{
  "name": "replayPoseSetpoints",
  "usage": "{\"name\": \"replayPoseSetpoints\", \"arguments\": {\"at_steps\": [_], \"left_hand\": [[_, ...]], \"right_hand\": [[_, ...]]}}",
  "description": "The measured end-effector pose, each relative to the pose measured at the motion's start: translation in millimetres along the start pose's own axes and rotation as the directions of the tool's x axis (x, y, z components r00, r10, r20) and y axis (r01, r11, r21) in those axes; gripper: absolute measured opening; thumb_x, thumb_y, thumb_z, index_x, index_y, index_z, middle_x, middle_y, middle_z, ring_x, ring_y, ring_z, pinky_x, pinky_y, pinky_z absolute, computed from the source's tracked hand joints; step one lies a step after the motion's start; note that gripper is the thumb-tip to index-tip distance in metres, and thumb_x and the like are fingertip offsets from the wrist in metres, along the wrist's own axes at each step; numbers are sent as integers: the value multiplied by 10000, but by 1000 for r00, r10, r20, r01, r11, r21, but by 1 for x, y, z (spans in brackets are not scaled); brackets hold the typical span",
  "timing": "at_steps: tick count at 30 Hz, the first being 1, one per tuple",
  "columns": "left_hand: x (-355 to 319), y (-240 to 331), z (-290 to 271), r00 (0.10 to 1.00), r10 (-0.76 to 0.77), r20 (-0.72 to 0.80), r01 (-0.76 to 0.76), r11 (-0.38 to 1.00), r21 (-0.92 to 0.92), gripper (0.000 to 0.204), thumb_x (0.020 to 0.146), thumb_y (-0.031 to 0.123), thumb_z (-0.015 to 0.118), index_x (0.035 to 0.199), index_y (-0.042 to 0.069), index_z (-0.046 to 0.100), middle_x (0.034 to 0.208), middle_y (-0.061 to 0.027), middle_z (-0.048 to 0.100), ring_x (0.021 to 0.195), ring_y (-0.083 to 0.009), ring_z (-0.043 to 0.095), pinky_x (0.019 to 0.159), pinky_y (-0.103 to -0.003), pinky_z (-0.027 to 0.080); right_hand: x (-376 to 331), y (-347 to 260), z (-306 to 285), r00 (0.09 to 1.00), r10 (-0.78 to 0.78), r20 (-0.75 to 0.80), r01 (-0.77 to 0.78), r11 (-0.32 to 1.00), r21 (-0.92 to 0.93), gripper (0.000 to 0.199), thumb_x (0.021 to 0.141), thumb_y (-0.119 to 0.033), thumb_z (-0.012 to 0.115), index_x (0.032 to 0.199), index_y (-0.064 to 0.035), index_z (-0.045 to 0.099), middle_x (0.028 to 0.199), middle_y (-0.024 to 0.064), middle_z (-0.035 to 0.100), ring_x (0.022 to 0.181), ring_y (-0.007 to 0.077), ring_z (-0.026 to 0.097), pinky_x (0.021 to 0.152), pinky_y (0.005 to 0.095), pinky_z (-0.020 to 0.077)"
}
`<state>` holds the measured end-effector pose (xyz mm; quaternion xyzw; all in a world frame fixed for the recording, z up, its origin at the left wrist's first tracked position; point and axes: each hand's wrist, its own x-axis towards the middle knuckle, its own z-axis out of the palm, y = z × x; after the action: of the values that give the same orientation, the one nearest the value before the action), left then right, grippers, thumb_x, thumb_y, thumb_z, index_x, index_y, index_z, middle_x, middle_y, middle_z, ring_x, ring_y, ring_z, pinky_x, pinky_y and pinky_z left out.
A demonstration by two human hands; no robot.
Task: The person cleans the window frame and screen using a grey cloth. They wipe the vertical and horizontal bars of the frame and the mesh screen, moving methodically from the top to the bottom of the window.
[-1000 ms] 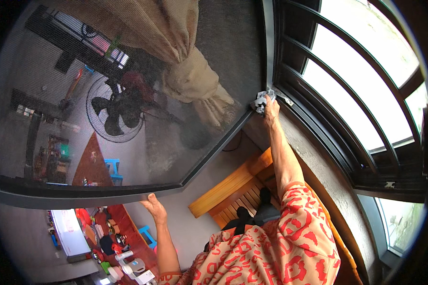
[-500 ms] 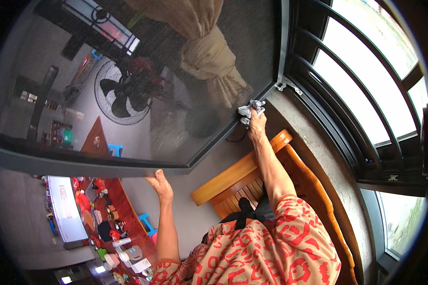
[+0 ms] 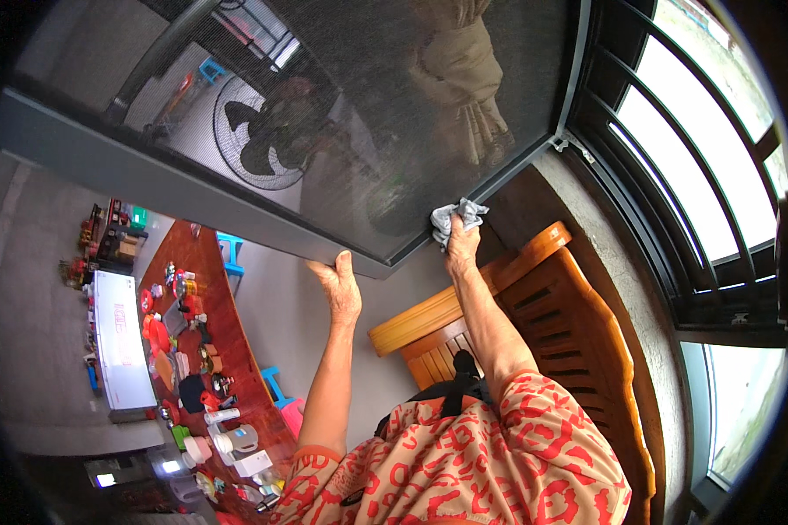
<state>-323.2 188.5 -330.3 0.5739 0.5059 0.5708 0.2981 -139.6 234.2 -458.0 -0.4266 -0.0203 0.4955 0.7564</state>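
Ideally, the right hand [image 3: 464, 243], bunched around the cloth [image 3: 453, 217] on the frame [image 3: 193, 191]'s right-hand lower edge, should press evenly along it without bulging the mesh [image 3: 372, 179], while the left hand [image 3: 340, 289], its grip impossible to tell, should steady the near corner.

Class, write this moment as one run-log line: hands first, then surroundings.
left hand: at screen frame's lower edge | right hand: gripping crumpled grey cloth against frame | nearby: wooden bench, cluttered red table
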Motion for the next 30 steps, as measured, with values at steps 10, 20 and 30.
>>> {"name": "replayPoseSetpoints", "arguments": {"at_steps": [10,20,30], "left_hand": [[2,7,1,999,-4,37,6,999,-52,603,944,288,578,1375,33,241,1288,-132,373,1182,-236,376,1048,-395,290],[1,12,3,999,-34,12,34,999,0,559,951,305,566,1323,20,263,1243,-139,423,1118,-234,419,1010,-387,327],[3,6,-2,999,8,45,-9,1000,14,602,950,302,570,1372,14,251,1303,-154,384,1189,-252,387,1047,-399,295]], "right_hand": [[-55,91,14,999,-8,-50,9,1000,18,427,886,-151,639,1265,-74,459,1071,39,575,898,161,578,785,304,505],[-93,66,33,895,447,11,-441,887,-137,210,875,-8,548,1059,-107,556,929,44,646,735,193,656,563,293,530],[-116,6,6,993,-83,87,112,371,-922,640,742,-82,655,1317,-171,389,1141,230,455,1065,422,524,864,505,474]]}}
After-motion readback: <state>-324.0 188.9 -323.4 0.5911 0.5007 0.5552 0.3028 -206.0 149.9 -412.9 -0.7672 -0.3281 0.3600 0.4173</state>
